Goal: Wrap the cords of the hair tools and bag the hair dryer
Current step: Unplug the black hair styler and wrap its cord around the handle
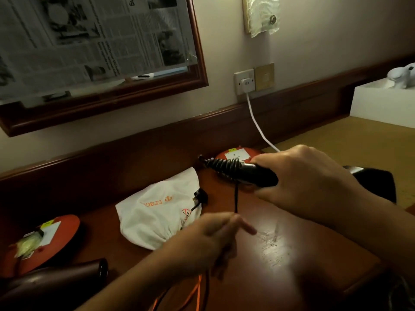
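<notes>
Our left hand (215, 241) pinches black cord (235, 198); right hand (312, 182) clamps hair dryer handle (253, 175); we should wind snug, even loops.

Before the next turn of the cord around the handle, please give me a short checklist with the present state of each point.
1. Right hand holds the tool handle firmly: ok.
2. Left hand has the cord pinched: ok.
3. Cord runs taut from handle to left hand: ok.
4. Plug free to follow, lying on the white bag: ok.
5. Rest of cord free of tangles: cannot tell, it is blurred.
6. Bag open for the dryer: cannot tell.
</notes>
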`<state>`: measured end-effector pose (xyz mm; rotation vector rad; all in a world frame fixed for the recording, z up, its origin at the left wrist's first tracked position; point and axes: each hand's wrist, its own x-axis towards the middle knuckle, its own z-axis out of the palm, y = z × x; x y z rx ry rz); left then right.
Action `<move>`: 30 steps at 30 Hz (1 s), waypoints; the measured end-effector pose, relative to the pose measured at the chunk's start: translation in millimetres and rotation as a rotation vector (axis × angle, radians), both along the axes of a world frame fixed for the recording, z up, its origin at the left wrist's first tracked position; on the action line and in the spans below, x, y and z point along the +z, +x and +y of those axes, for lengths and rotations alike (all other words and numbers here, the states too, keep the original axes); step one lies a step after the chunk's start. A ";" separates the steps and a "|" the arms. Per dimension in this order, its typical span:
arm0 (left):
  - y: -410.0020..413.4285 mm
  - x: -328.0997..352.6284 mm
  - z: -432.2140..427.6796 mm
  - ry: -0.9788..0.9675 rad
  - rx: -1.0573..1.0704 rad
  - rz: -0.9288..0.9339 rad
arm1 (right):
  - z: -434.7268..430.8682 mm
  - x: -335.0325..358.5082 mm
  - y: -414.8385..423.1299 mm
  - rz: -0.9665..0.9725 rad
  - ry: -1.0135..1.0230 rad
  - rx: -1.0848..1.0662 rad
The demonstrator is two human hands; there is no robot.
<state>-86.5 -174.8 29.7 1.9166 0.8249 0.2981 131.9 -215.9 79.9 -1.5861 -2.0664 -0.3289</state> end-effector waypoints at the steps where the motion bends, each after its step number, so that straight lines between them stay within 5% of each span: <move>1: -0.6 2.7 -9.2 0.140 0.014 0.091 | 2.1 -1.7 0.1 -0.047 -0.013 -0.027; 4: -6.6 23.8 -26.8 0.674 -0.062 0.206 | 7.1 -9.6 -6.3 -0.132 -0.074 -0.025; 9: -20.7 64.6 -3.8 1.038 -0.135 0.196 | 5.0 -16.3 -21.3 -0.187 -0.227 0.079; 13: -26.2 76.1 37.7 0.880 -0.018 0.038 | -4.9 -18.6 -29.0 -0.220 -0.129 0.202; 18: -17.6 43.1 55.1 0.217 0.025 -0.275 | -9.8 -11.4 -23.6 -0.108 -0.012 0.218; 23: -11.4 6.3 19.7 -0.096 0.111 -0.182 | -2.4 -8.3 -17.8 -0.021 0.001 0.102; 26: -10.7 12.3 -8.4 -0.017 0.097 0.033 | 7.1 -12.8 -14.0 -0.044 -0.008 0.041; 30: -19.2 31.9 -21.1 0.749 -0.051 0.341 | 14.3 -20.1 -21.5 -0.190 -0.138 0.007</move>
